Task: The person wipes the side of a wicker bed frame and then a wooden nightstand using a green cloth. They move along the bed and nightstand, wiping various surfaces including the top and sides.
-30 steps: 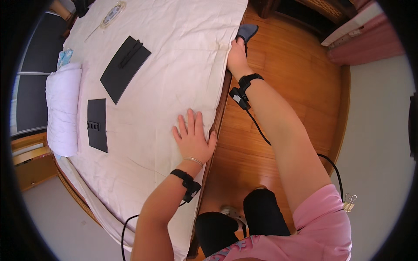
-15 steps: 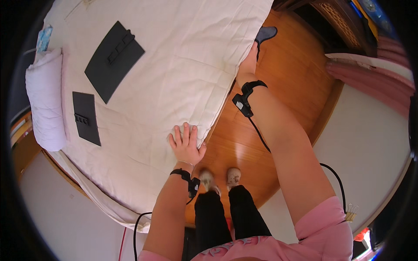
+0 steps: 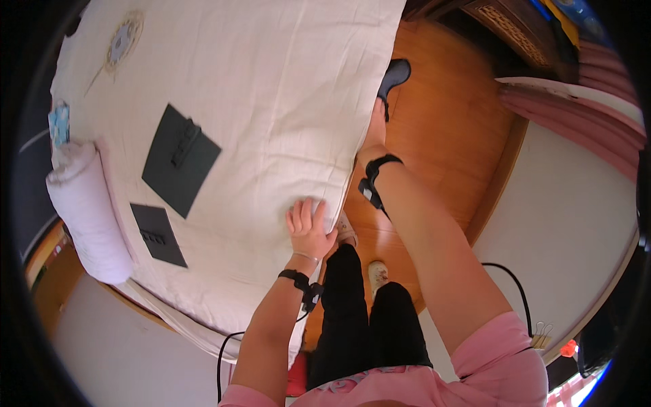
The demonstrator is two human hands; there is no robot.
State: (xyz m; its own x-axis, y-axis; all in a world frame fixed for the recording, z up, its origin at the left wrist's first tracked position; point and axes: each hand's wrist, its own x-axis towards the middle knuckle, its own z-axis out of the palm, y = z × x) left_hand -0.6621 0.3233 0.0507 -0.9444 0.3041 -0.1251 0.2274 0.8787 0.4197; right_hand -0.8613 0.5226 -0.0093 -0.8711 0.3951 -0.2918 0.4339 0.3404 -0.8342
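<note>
A white sheet covers the bed. On its near right edge rests my left hand, fingers spread on the cloth with nothing in them. My right hand is stretched farther along the same edge, its fingers mostly hidden. It appears to grip a dark grey, rounded thing, whose kind I cannot make out, over the floor beside the bed. Two dark flat panels lie on the sheet to the left, a larger panel and a smaller panel, each with a small raised fitting.
A white rolled bedding bundle lies at the left edge, below a blue packet. A round ornament shows at the far left. Carved dark furniture and a pink curtain stand to the right of the wooden floor.
The view has shifted, so the panels and bedding roll appear lower. My right hand and the dark thing have come nearer along the edge. One foot has stepped forward beside the bed.
</note>
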